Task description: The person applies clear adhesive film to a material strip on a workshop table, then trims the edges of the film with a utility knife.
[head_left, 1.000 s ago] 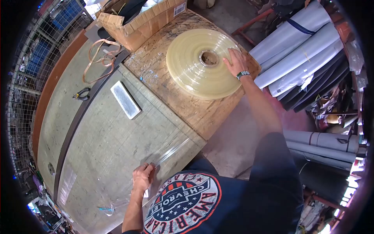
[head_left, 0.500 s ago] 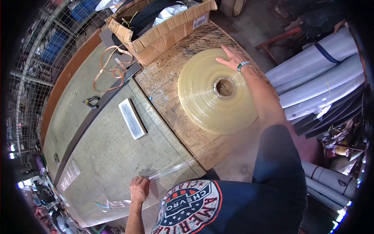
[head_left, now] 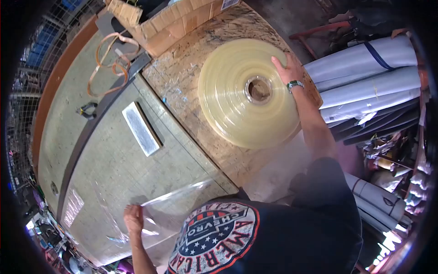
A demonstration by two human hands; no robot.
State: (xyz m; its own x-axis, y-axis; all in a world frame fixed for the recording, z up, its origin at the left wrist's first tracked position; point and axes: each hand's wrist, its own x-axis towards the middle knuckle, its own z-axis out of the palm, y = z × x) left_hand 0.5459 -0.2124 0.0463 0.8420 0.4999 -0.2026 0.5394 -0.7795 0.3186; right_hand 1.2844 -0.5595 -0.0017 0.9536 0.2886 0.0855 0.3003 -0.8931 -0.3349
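A large yellowish roll of clear film (head_left: 223, 100) with a hollow core lies flat on the wooden board. My right hand (head_left: 289, 68) rests on the roll's far right edge, fingers apart, a watch on the wrist. Down at the lower left, my left hand (head_left: 133, 213) is closed on the end of a clear film strip (head_left: 180, 192), which stretches taut to the right over the grey tabletop. More clear film lies loosely about the left hand.
On the grey table (head_left: 100, 155) lie a metal-topped block (head_left: 141, 129), pliers (head_left: 87, 111), a dark strip (head_left: 82, 160) and a looped tan band (head_left: 96, 68). A cardboard box (head_left: 171, 29) stands at the back. Grey rolls (head_left: 365, 68) are at the right.
My left hand has moved left, drawing the film strip with it. My right hand has shifted round the roll's edge to the right. The camera view has also shifted.
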